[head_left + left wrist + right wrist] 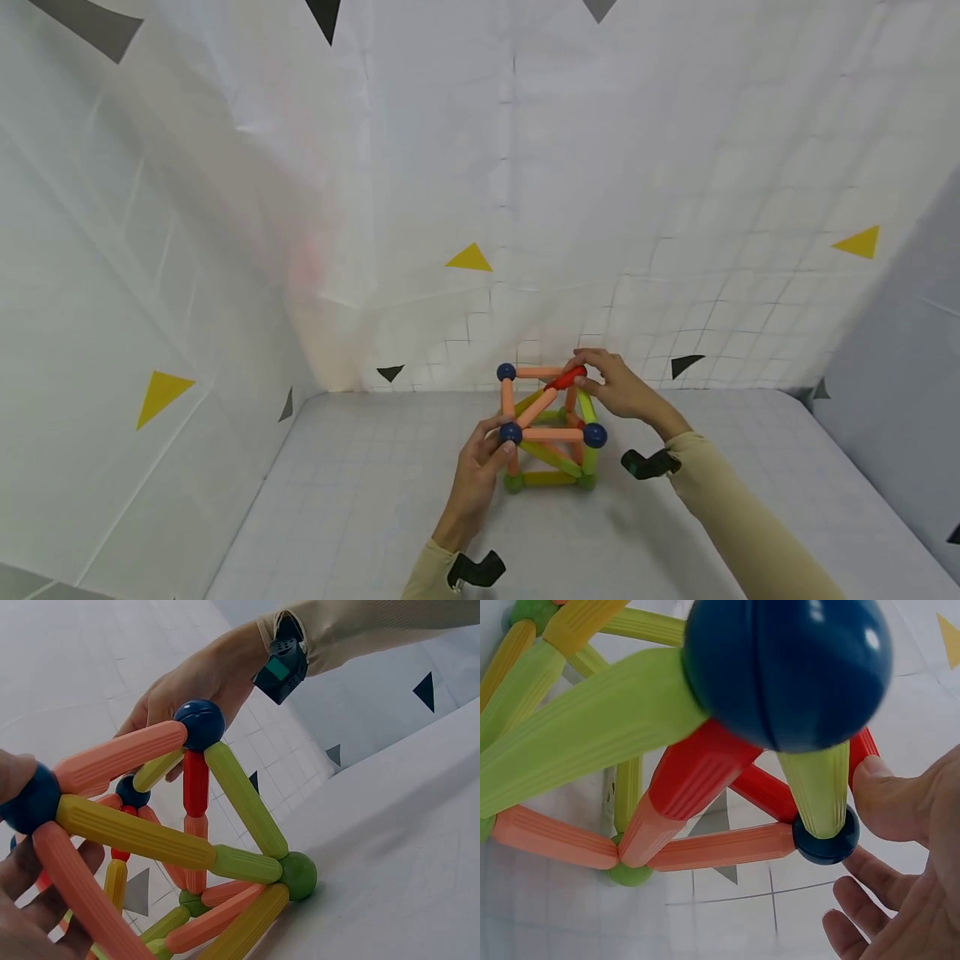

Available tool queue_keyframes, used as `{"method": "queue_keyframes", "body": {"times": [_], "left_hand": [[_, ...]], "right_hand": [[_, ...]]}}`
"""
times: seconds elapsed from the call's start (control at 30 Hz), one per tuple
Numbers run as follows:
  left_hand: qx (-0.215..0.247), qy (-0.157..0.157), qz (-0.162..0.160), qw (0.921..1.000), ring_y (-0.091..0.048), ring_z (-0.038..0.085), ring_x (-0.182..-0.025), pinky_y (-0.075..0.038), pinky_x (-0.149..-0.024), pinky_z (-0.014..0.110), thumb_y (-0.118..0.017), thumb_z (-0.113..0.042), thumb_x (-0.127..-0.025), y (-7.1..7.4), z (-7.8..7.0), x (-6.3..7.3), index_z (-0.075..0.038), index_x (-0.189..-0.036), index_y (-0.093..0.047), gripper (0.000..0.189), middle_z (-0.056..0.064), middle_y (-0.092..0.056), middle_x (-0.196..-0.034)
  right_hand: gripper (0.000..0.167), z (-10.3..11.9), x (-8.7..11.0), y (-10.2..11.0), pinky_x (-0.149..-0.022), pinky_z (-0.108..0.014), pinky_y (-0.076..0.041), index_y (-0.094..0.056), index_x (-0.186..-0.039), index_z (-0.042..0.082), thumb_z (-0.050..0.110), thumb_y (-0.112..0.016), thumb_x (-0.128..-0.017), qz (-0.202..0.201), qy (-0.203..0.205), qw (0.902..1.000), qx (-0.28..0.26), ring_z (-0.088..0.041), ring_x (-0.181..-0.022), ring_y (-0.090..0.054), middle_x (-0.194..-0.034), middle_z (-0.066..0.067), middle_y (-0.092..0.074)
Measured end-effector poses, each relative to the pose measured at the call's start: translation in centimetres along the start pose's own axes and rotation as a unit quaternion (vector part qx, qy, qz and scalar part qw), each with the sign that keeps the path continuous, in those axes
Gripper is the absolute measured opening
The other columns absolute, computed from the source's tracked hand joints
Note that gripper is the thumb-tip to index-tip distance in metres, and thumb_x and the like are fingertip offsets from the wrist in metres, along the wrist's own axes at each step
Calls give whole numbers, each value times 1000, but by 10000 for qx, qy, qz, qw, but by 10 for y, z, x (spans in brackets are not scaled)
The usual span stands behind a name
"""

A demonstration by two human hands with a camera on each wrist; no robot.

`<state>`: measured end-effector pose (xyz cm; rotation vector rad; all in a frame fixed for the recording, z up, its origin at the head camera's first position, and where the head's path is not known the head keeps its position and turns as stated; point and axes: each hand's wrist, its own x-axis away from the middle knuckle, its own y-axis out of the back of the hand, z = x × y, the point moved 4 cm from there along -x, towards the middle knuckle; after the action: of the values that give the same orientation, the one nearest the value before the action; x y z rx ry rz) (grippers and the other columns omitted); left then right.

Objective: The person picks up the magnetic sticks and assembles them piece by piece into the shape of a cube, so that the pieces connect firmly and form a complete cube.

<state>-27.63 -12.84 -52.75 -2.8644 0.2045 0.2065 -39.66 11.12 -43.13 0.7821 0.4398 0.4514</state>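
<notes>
A cube-like frame of magnetic rods and balls stands on the table, with blue balls at its upper corners and green balls below. My left hand grips the blue ball at the near left upper corner, its thumb in front. At the far right upper corner, my right hand pinches a red rod, which lines up with a salmon rod slanting across the top. In the right wrist view the thumb presses the red rod, and the other fingers lie beside a blue ball.
A green ball at a lower corner rests on the white table. White sheeting with yellow and dark triangles rises behind and at both sides. Each wrist wears a dark strapped device.
</notes>
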Motion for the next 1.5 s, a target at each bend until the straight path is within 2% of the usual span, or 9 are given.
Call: {"method": "queue_keyframes", "body": {"times": [0.23, 0.37, 0.5, 0.63, 0.77, 0.87, 1.03, 1.27, 1.5], "left_hand": [[-58, 11, 10, 10000, -58, 23, -139, -39, -121, 44, -64, -21, -108, 0, 0, -1, -11, -150, -51, 45, 16, -58, -153], [-75, 18, 10, 10000, -58, 22, -139, -38, -122, 45, -64, -22, -108, 0, 0, -1, -11, -150, -51, 45, 15, -58, -153], [-86, 10, 2, 10000, -57, 21, -139, -39, -122, 44, -63, -21, -108, 0, -1, 0, -10, -150, -51, 45, 15, -58, -153], [-64, 9, -13, 10000, -57, 22, -139, -40, -121, 42, -63, -21, -108, 0, -2, -1, -10, -150, -50, 45, 16, -57, -154], [-40, 45, -29, 10000, -58, 22, -138, -41, -120, 41, -64, -21, -108, 0, -1, -1, -11, -150, -51, 45, 16, -58, -153], [-51, 75, -41, 10000, -58, 22, -138, -40, -120, 42, -64, -22, -108, 0, 0, 0, -11, -150, -51, 45, 15, -58, -153], [-36, 69, -38, 10000, -58, 21, -138, -40, -121, 43, -63, -22, -108, 0, 1, 0, -11, -150, -51, 45, 15, -57, -153], [8, 47, -16, 10000, -57, 24, -139, -38, -123, 45, -63, -21, -108, 0, 0, 0, -9, -150, -51, 46, 16, -56, -154], [-7, 28, -2, 10000, -56, 24, -140, -39, -123, 45, -63, -21, -109, 0, 0, 0, -10, -150, -51, 45, 16, -56, -154]], "right_hand": [[17, 3, 1, 3, -104, -76, -42, -70, -122, 10, 12, -64, -106, -159, 181, 9997, 54, -55, -143, -41, -155, -29, -50], [22, 0, 1, 7, -92, -55, -52, -71, -124, 8, 18, -68, -105, -623, -99, 9978, 179, -41, -121, -59, -133, -19, -67], [27, -3, 4, 11, -77, -37, -47, -68, -124, 7, 27, -65, -107, -1138, -555, 9919, -79, -30, -101, -64, -112, -13, -72], [32, -2, 6, 16, -78, -38, -48, -63, -126, 6, 32, -62, -108, -1531, -1006, 9817, -514, -32, -106, -65, -116, -17, -73], [42, -2, 8, 18, -91, -41, -48, -56, -132, 4, 37, -63, -107, -1685, -1608, 9648, -1221, -33, -118, -66, -128, -21, -72], [41, -1, 8, 20, -91, -38, -49, -50, -135, 6, 36, -58, -110, -1693, -1781, 9553, -1642, -32, -116, -68, -131, -20, -73], [31, 5, 8, 21, -84, -34, -51, -58, -135, 10, 31, -54, -112, -1533, -1439, 9644, -1605, -31, -111, -71, -130, -19, -73], [38, 11, 10, 18, -86, -38, -51, -66, -143, 19, 36, -57, -111, -1353, -905, 9798, -1162, -33, -106, -73, -129, -18, -74], [38, 21, 8, 17, -67, -31, -54, -67, -142, 13, 18, -69, -104, -1354, 13, 9905, 238, -28, -91, -75, -114, -17, -79]]}}
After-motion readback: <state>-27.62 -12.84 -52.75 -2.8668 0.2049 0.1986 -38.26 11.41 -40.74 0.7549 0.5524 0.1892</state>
